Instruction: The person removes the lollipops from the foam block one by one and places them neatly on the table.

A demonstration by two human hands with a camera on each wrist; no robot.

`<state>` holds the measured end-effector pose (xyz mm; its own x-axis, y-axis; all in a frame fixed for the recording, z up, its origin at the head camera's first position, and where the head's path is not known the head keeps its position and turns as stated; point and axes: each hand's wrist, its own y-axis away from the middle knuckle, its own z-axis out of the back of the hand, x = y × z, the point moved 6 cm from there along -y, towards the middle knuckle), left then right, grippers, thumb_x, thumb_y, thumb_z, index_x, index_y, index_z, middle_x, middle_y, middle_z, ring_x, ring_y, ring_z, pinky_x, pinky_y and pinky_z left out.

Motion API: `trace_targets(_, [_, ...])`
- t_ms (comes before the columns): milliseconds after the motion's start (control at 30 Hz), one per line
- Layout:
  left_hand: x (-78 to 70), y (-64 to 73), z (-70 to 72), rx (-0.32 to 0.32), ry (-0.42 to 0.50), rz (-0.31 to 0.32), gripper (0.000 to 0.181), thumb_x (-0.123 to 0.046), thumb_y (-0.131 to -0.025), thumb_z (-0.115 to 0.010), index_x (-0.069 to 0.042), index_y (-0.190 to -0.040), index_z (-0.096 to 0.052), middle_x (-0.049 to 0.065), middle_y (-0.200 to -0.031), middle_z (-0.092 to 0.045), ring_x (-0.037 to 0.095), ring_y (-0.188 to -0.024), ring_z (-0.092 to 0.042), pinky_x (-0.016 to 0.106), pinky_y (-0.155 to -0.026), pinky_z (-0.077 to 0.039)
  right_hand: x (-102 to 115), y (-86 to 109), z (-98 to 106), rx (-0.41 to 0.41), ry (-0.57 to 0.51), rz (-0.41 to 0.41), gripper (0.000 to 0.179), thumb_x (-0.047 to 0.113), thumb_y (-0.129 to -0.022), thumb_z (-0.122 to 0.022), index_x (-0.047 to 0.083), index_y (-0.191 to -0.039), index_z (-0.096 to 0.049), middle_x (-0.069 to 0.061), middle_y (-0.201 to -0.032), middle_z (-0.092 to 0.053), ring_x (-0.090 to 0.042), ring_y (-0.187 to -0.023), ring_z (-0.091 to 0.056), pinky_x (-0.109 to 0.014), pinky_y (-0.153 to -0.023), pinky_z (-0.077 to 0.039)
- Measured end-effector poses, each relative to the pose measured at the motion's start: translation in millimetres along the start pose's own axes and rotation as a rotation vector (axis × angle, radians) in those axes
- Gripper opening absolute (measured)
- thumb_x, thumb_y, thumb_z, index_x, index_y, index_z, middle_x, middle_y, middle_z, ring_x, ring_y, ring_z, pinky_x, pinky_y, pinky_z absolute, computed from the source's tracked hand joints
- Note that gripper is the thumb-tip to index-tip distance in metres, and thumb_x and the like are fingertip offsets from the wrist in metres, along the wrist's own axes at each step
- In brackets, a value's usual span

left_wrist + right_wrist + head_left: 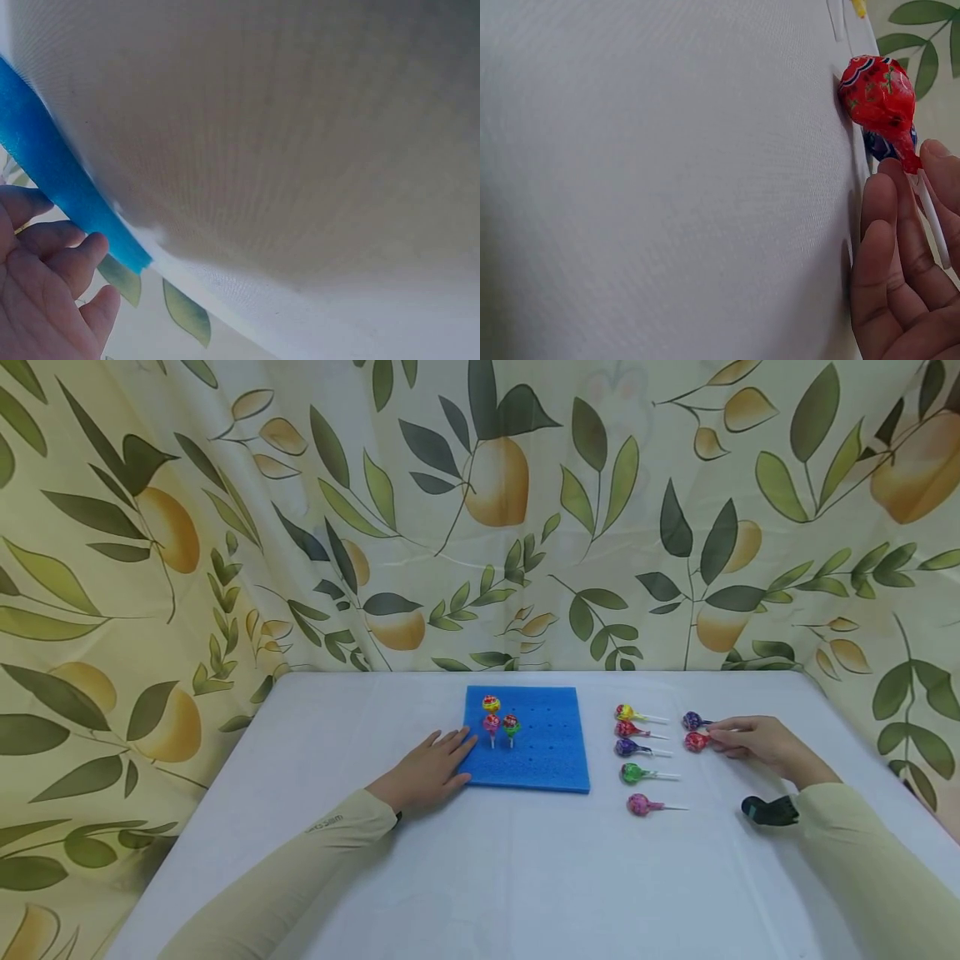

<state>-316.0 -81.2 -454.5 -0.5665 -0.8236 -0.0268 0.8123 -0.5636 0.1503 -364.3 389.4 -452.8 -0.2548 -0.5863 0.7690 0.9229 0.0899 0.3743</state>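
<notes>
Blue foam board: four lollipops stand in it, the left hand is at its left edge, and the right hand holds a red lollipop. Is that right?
Not four: the head view shows three lollipops standing in the blue foam board. The left hand is at its left edge, and the right hand holds a red lollipop.

Red-wrapped lollipop (877,94): banded dark and white, flecked green. Row of lollipops (625,747) to its left, far to near: yellow, red, purple, green, pink. Foam board (551,770): blue, dark-dotted. Tablecloth (540,877): white. Curtain (300,543): cream, printed with green leaves (815,414) and orange fruit (497,485).
</notes>
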Motion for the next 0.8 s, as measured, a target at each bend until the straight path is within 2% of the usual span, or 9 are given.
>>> trace_targets(367, [-0.2, 0.0, -0.3, -0.009, -0.001, 0.003, 0.066, -0.049, -0.098, -0.037, -0.013, -0.151, -0.021, 0.007, -0.158, -0.018, 0.023, -0.146, -0.020, 0.044, -0.120, -0.015, -7.6, 7.3, 11.2, 0.012, -0.058, 0.020, 0.050, 0.018, -0.097, -0.051, -0.016, -0.132, -0.040, 0.017, -0.085, -0.068, 0.002, -0.077, -0.065, -0.019, -0.074, -0.056])
trace_targets(633, [-0.1, -0.1, 0.4, -0.006, 0.003, 0.007, 0.066, -0.048, -0.098, -0.038, -0.013, -0.151, -0.021, 0.007, -0.158, -0.018, 0.023, -0.146, -0.020, 0.044, -0.120, -0.016, -16.5, 9.1, 22.2, -0.015, -0.076, -0.025, 0.045, 0.016, -0.094, -0.057, -0.012, -0.128, -0.048, 0.021, -0.084, -0.063, 0.003, -0.077, -0.065, -0.020, -0.074, -0.056])
trace_targets(800, [-0.6, 0.7, 1.1, -0.009, -0.002, 0.000, 0.065, -0.048, -0.098, -0.038, -0.013, -0.151, -0.021, 0.007, -0.158, -0.018, 0.023, -0.146, -0.021, 0.044, -0.120, -0.016, -21.9, 8.2, 24.5, -0.026, -0.114, -0.034, 0.030, 0.013, -0.093, -0.057, -0.004, -0.118, -0.062, 0.023, -0.080, -0.061, 0.003, -0.075, -0.064, -0.018, -0.073, -0.055])
